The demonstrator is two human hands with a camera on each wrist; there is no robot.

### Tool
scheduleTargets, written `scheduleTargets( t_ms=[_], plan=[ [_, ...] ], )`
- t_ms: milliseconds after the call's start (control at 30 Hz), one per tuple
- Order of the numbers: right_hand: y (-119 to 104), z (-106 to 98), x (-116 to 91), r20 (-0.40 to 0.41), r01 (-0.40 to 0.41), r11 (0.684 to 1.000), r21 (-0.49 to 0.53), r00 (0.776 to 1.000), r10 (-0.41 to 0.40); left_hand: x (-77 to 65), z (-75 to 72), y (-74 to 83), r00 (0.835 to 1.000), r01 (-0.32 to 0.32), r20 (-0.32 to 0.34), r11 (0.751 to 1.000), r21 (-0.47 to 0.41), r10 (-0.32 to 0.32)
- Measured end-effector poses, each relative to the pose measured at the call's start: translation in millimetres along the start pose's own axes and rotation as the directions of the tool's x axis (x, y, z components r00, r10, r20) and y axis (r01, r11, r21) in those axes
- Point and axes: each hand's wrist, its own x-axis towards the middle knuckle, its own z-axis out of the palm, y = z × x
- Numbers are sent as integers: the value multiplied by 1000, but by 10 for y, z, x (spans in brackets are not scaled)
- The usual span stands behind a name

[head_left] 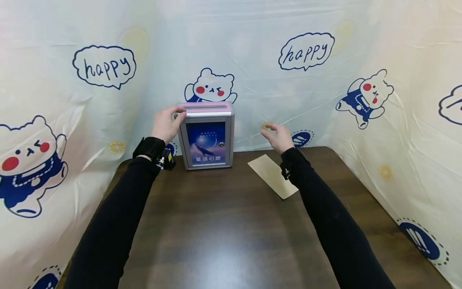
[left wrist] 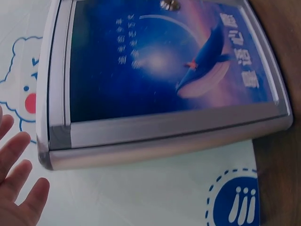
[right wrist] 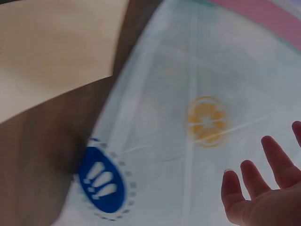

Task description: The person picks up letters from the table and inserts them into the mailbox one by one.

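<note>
A silver-framed ballot box point(head_left: 206, 136) stands upright at the table's back edge, with a pink top, a slot and a small lock on its front. Its blue front panel point(left wrist: 155, 61) bears a whale picture. Beside the box's upper left corner is my left hand point(head_left: 167, 123), its fingers point(left wrist: 16, 153) spread and loosely bent; whether it touches the box I cannot tell. My right hand point(head_left: 278, 138) hovers to the right of the box, holding nothing, fingers point(right wrist: 254, 176) relaxed. Below it a flat beige sheet of paper point(head_left: 272, 176) lies on the table, partly hidden by the right forearm.
The brown wooden table point(head_left: 216, 224) reaches back to a pale curtain point(head_left: 252, 48) printed with bears and "happy" bubbles. That curtain also hangs along the left and right sides. Both forearms wear black sleeves and wrist straps.
</note>
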Motion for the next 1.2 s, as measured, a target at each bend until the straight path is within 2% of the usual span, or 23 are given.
scheduleTargets(
  t_ms=[100,167,267,367,433,533,633,767,867,967,1200],
  plan=[
    [160,44,-118,23,-43,999,-11,999,43,-72,73,13,1000,-12,15,1000,-6,12],
    [252,82,-187,38,-74,997,-17,996,75,-117,120,24,999,-36,0,999,-10,36],
    [400,128,-275,59,-110,993,-33,992,112,-160,193,76,993,-92,-76,996,-24,90],
    [542,161,-349,69,-117,992,-56,990,120,-205,260,175,979,-132,-160,991,-26,127],
    [624,169,-405,73,-124,990,-67,989,129,-242,308,267,974,-156,-170,987,-30,149],
    [729,164,-489,74,-150,985,-83,985,156,-295,403,421,977,-194,-97,981,-30,190],
    [813,159,-566,82,-185,978,-97,978,193,-323,533,548,975,-219,33,975,-51,220],
    [904,143,-638,90,-207,971,-117,972,218,-316,777,663,955,-209,198,975,-78,221],
    [961,131,-689,95,-215,968,-134,969,228,-296,1049,699,931,-214,284,973,-85,230],
    [998,149,-738,93,-214,964,-160,969,230,-272,1351,715,909,-230,342,971,-70,240],
    [1064,249,-746,89,-221,955,-197,966,242,-154,2064,698,878,-220,436,975,4,196]
  ],
)
